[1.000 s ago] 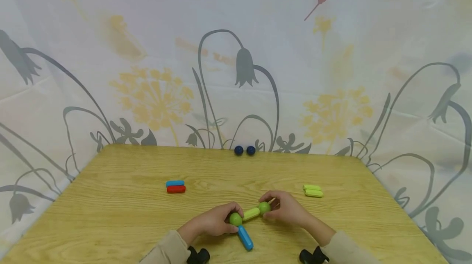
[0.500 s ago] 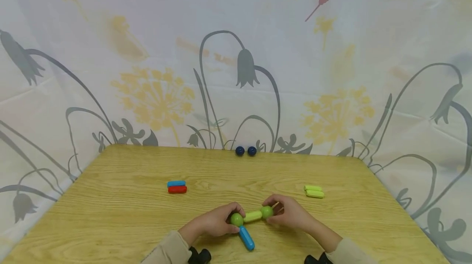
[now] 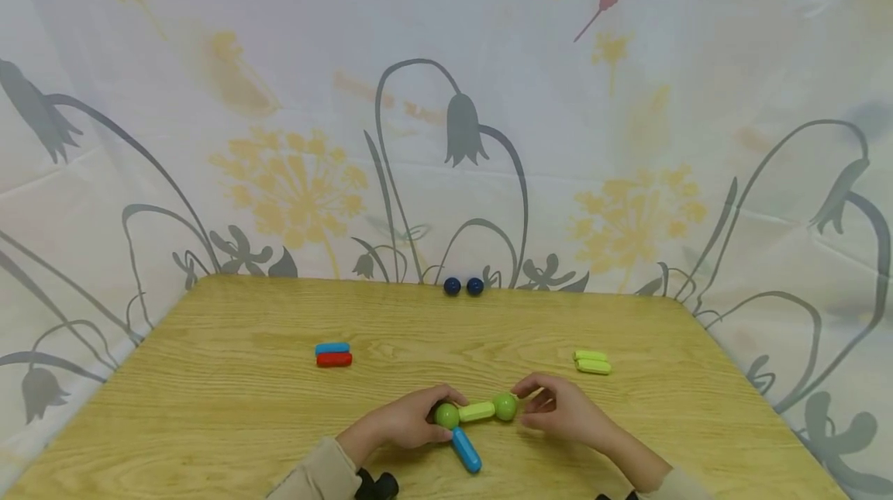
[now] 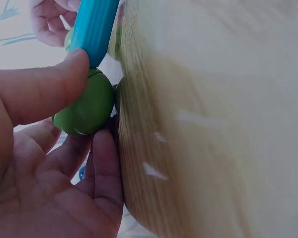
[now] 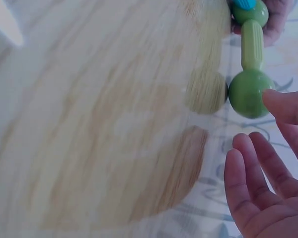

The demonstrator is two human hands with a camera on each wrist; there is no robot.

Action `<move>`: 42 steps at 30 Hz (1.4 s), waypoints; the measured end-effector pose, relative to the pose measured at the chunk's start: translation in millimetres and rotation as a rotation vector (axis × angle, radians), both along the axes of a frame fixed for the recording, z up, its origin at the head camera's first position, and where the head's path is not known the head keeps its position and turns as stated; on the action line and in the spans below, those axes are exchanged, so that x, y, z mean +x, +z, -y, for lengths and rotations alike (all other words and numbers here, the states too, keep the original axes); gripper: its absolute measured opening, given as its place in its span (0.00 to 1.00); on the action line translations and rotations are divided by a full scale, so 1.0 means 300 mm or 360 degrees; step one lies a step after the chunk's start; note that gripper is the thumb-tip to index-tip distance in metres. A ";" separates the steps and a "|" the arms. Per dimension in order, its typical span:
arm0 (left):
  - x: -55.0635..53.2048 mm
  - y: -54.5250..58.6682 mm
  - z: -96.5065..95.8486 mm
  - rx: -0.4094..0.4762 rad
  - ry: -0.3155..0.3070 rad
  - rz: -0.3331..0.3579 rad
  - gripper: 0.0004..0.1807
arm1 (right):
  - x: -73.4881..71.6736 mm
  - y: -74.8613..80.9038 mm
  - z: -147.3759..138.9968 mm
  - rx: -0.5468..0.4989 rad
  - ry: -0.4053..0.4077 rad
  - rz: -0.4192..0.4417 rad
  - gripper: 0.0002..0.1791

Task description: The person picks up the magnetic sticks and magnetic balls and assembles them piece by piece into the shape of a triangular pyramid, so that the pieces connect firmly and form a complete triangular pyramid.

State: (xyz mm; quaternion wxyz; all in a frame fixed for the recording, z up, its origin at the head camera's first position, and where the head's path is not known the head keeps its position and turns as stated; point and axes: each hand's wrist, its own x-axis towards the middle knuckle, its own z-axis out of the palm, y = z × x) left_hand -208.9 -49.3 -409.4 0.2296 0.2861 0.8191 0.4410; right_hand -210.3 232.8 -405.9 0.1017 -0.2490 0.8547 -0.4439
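Two green balls are joined by a yellow-green stick point(image 3: 477, 412) in the head view. The left ball point(image 3: 448, 416) also has a blue stick point(image 3: 467, 450) pointing toward the near edge. My left hand point(image 3: 412, 416) grips that ball between thumb and fingers; in the left wrist view the thumb lies by the joint of the blue stick point(image 4: 95, 32). My right hand point(image 3: 567, 411) is just right of the other ball point(image 3: 505, 407), its fingers loosely spread. In the right wrist view the thumb tip overlaps this green ball point(image 5: 251, 94), while the remaining fingers stand apart from it.
On the wooden table point(image 3: 230, 415), a blue stick point(image 3: 332, 348) and a red stick point(image 3: 334, 360) lie side by side at left. Two yellow-green sticks point(image 3: 592, 363) lie at right. Two dark blue balls point(image 3: 463, 286) sit at the far edge, before a flower-printed curtain point(image 3: 446, 198).
The right-hand ball has shifted toward me and slightly right, levelling the yellow-green stick. My right hand has loosened from that ball and drawn off to the right. The left hand keeps its grip.
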 end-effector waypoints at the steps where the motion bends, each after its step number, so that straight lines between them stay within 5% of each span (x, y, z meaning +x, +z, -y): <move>1: 0.000 -0.001 0.000 -0.0004 0.0001 0.0000 0.18 | 0.003 0.003 -0.006 0.0001 -0.0015 0.0006 0.17; 31: 0.010 0.016 -0.005 0.0017 0.0024 0.0019 0.19 | 0.015 0.020 -0.188 -0.0086 -0.0393 0.0102 0.21; 42: 0.013 0.022 -0.008 0.0007 0.0034 0.0018 0.19 | -0.020 0.024 -0.261 -0.0089 -0.0589 0.0085 0.22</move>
